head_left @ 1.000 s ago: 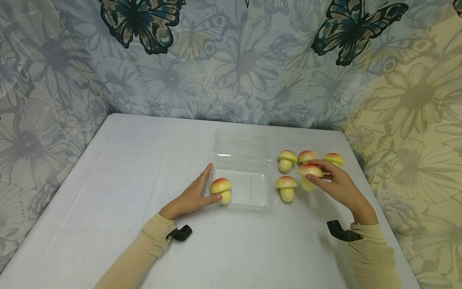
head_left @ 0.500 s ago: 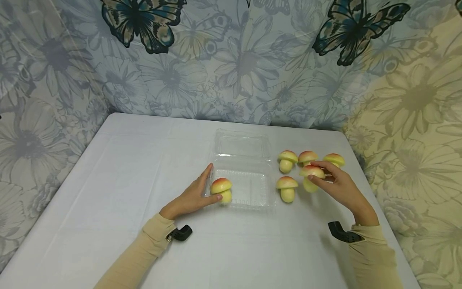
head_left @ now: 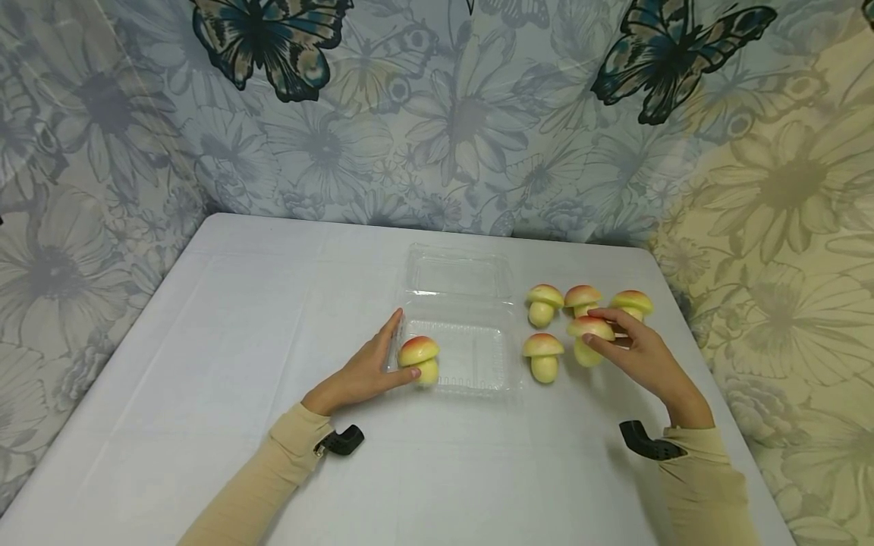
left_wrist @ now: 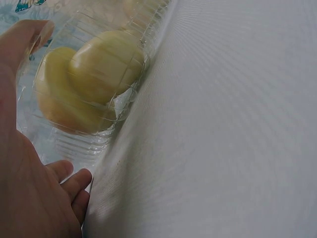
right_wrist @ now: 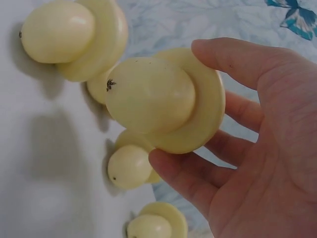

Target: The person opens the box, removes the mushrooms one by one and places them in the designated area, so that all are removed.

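Observation:
My left hand (head_left: pixel 365 371) holds a clear plastic container (head_left: pixel 474 390) at its near left corner. The thumb lies at the front rim, the other fingers along the left wall. Inside, at the left end, sits a toy mushroom (head_left: pixel 418 350) with a red-yellow cap; in the left wrist view this mushroom (left_wrist: pixel 106 67) shows through the clear wall. My right hand (head_left: pixel 642 353) pinches another toy mushroom (head_left: pixel 591 327) by its cap, above the table. In the right wrist view the held mushroom (right_wrist: pixel 148 94) has its pale stem facing the camera, with thumb and fingers round the cap.
The container's lid (head_left: pixel 457 271) lies folded back behind it. Around the right hand more mushrooms lie on the white table (head_left: pixel 287 303): a near one (head_left: pixel 543 356), a back left one (head_left: pixel 542 303), a back middle one (head_left: pixel 582 296) and a far right one (head_left: pixel 632 302). Patterned walls border the table.
My right hand, with the mushroom pinched in it, has shifted slightly to the right and nearer to me. The left hand and the container have stayed in place.

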Tool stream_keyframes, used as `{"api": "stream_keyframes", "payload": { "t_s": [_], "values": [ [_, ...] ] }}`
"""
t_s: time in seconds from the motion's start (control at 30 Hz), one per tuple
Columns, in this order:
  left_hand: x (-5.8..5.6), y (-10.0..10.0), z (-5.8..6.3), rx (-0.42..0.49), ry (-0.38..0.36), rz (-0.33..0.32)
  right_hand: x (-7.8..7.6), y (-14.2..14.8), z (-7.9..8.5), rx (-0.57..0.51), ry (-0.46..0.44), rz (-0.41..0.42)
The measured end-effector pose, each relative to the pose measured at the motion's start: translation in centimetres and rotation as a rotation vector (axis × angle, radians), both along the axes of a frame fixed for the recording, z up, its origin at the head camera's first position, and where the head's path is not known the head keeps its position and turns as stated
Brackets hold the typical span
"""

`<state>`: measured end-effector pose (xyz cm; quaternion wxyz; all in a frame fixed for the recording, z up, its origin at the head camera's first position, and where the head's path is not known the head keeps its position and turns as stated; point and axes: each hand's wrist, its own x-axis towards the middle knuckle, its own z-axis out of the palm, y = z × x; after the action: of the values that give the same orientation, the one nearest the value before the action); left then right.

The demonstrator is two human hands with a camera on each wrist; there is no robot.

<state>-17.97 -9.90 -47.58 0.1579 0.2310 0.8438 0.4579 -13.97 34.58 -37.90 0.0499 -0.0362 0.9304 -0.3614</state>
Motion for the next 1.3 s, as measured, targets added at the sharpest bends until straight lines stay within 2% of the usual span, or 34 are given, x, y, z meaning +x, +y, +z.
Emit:
{"api": "stream_keyframes", "payload": {
  "t_s": [0.33,0.77,1.1,1.3],
  "values": [
    [0.0,0.1,0.0,0.005,-0.001,0.004,0.0,0.5,-0.5,0.003,-0.054,-0.024],
    [0.0,0.1,-0.1,0.001,-0.008,0.005,0.1,0.9,-1.1,0.004,-0.06,-0.035],
    [0.0,0.1,-0.1,-0.002,-0.002,0.009,0.2,1.1,-1.8,-0.007,-0.008,-0.023],
    [0.0,0.1,-0.1,-0.003,-0.005,0.01,0.3,1.4,-2.1,0.009,-0.028,-0.018]
  ]
}}
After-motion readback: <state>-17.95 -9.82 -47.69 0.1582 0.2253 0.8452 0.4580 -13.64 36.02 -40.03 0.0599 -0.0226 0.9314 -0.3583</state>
